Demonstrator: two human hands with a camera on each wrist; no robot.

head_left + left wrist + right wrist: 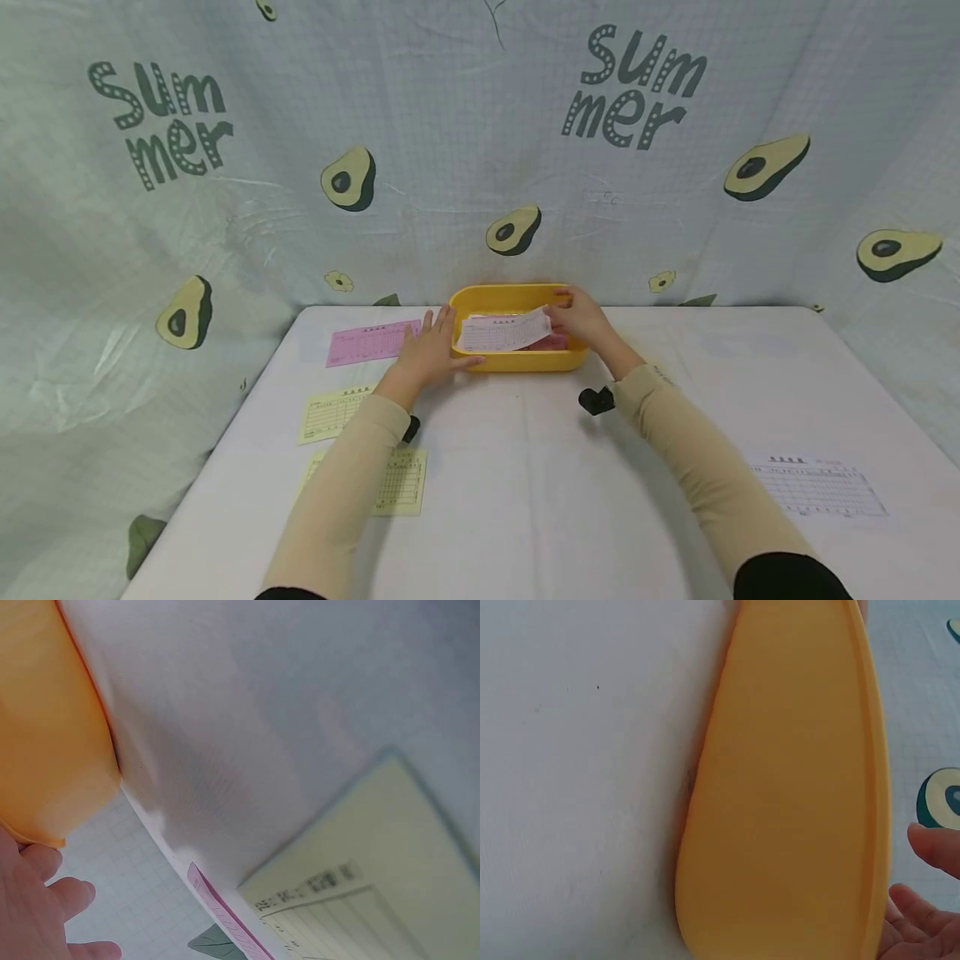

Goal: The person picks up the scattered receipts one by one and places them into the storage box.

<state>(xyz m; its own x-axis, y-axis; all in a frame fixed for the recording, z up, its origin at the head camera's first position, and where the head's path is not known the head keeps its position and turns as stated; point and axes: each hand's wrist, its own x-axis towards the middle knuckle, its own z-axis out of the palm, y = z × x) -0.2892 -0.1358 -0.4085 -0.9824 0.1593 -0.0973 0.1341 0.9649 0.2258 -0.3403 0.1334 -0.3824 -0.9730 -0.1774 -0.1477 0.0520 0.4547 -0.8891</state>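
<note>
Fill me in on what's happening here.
A person has both hands at a yellow tray. The left hand, fingers spread, touches its left end; the right hand is at the raised end of a white printed form inside, its grip unclear. A pink form and two yellow forms lie to the left, another white form to the right.

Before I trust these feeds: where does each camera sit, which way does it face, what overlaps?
Head: on the head, facing forward and down over the white tabletop; left hand, right hand and both forearms show.
Left wrist: on that wrist, looking at the yellow basket, a yellow sheet and a pink sheet; left fingers show.
Right wrist: on that wrist, facing the basket's outer wall; right fingers show.
Shared: both wrist views show the basket.
</note>
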